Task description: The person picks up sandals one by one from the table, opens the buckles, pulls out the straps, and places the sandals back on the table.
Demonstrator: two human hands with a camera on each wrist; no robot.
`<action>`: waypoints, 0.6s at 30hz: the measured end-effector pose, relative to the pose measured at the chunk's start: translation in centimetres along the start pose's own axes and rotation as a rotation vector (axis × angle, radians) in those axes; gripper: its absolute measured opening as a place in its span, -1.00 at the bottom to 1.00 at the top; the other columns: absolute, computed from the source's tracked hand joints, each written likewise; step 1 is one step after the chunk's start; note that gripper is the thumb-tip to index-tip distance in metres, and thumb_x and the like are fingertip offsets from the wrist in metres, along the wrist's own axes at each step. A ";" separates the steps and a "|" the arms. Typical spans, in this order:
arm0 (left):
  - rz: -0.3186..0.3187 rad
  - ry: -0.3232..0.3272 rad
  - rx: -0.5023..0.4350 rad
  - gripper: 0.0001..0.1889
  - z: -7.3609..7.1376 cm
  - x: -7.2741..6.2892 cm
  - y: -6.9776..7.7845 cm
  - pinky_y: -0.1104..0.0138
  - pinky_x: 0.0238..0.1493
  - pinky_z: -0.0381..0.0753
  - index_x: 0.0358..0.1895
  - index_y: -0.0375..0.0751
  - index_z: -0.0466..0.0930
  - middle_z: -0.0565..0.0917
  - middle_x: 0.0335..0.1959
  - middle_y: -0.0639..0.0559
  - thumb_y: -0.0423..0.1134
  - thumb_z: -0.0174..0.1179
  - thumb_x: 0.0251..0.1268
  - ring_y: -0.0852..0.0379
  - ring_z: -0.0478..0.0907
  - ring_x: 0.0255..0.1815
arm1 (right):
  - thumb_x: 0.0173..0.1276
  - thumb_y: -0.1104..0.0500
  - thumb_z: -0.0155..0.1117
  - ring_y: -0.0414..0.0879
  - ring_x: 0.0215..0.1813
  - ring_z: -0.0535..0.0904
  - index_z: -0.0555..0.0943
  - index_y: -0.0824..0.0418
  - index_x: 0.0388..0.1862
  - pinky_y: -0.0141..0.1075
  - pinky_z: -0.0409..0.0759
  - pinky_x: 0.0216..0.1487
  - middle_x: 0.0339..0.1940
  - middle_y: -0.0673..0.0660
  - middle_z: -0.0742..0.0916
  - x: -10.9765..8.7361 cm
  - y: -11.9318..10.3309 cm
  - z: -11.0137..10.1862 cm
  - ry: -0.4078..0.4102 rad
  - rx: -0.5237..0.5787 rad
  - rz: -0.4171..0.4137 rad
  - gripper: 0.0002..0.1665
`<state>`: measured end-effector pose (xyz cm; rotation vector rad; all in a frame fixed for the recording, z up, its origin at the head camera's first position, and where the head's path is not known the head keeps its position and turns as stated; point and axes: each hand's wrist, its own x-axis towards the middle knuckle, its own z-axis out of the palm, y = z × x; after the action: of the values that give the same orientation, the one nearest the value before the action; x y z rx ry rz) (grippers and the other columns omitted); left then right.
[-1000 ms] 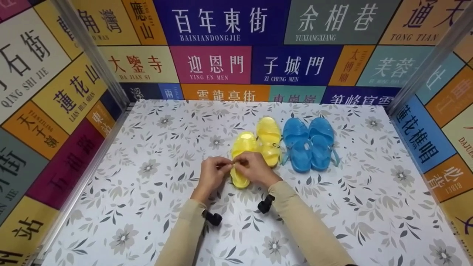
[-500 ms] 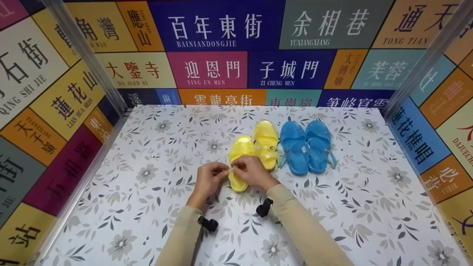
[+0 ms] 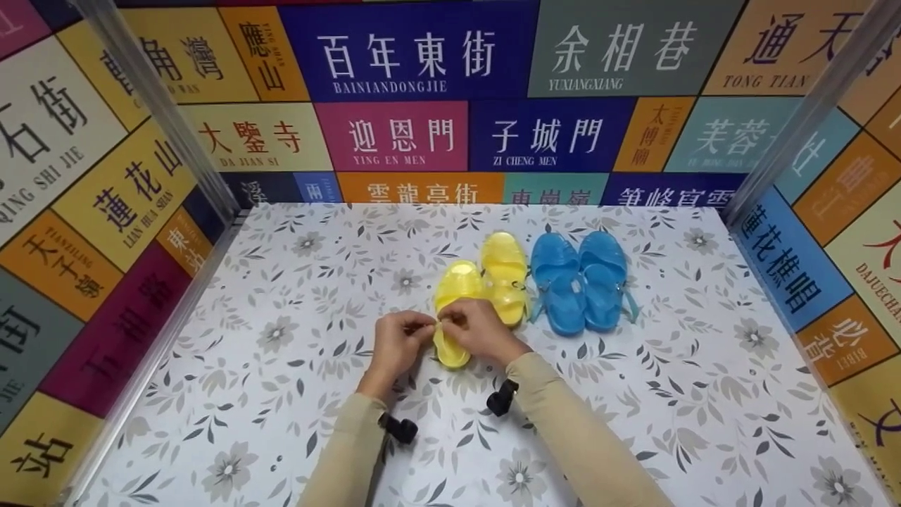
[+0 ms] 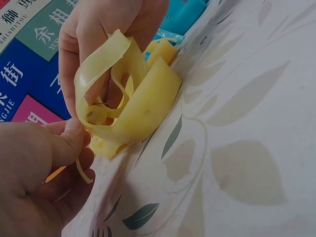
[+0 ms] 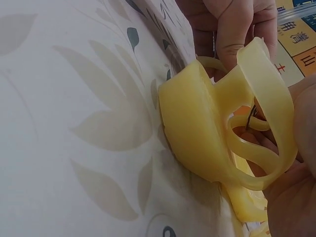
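Note:
A yellow jelly sandal [image 3: 459, 277] lies toe-away on the table, between my two hands. My left hand [image 3: 395, 345] pinches its ankle strap at the left side between thumb and fingertips; the loose strap end [image 4: 84, 172] pokes out below them in the left wrist view. From the other side, my right hand [image 3: 480, 329] reaches over the sandal and pinches the strap close to the left fingertips. The strap arches in a loop above the heel cup [image 5: 190, 123]. A small metal buckle pin [image 5: 252, 117] shows inside the loop; fingers partly hide the fastening.
Just right of the worked sandal stands its yellow mate [image 3: 504, 258]. Farther right, a pair of blue sandals, one left [image 3: 563, 303] and one right [image 3: 604, 299], lies side by side. A floral cloth [image 3: 281, 394] covers the table; printed panels [image 3: 394, 137] wall its back and sides.
The head view has tilted slightly, shifting the whole scene a little down and left. Both hands stay together at the strap, with only small finger movements.

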<state>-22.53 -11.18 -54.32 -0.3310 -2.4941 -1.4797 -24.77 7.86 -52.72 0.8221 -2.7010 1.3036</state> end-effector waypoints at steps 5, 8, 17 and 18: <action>-0.013 -0.004 -0.006 -0.94 0.1 0.1 0.1 0.24 -0.14 0.77 -0.25 -0.25 0.86 0.84 -0.32 -0.04 -0.44 0.46 0.26 0.07 0.77 -0.26 | 0.39 0.31 0.41 0.03 -0.04 0.74 0.79 0.31 -0.05 -0.11 0.71 0.09 -0.11 0.19 0.83 0.0 0.1 0.1 0.004 0.000 0.001 -0.81; -0.013 -0.002 -0.011 -0.94 0.2 0.1 0.0 0.27 -0.15 0.76 -0.26 -0.23 0.86 0.84 -0.32 -0.02 -0.43 0.47 0.25 0.08 0.77 -0.26 | 0.38 0.32 0.41 0.03 -0.08 0.74 0.79 0.32 -0.08 -0.11 0.72 0.06 -0.14 0.18 0.83 -0.2 0.2 0.1 0.013 0.008 -0.019 -0.83; -0.022 -0.020 -0.037 -0.95 0.1 0.2 -0.3 0.27 -0.14 0.76 -0.24 -0.22 0.86 0.84 -0.29 -0.02 -0.41 0.45 0.29 0.07 0.77 -0.24 | 0.37 0.33 0.42 0.05 -0.08 0.75 0.79 0.33 -0.09 -0.08 0.73 0.04 -0.15 0.20 0.83 -0.1 0.5 0.2 0.037 0.033 -0.033 -0.84; -0.026 -0.023 -0.038 -0.94 0.0 0.1 -0.4 0.27 -0.14 0.76 -0.24 -0.21 0.86 0.84 -0.29 -0.02 -0.41 0.45 0.30 0.07 0.77 -0.24 | 0.37 0.34 0.42 0.05 -0.08 0.75 0.79 0.33 -0.10 -0.07 0.73 0.04 -0.15 0.20 0.83 0.0 0.4 0.4 0.037 0.040 -0.031 -0.84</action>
<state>-22.76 -11.33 -54.58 -0.3253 -2.5003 -1.5438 -24.89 7.84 -53.28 0.8321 -2.6314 1.3560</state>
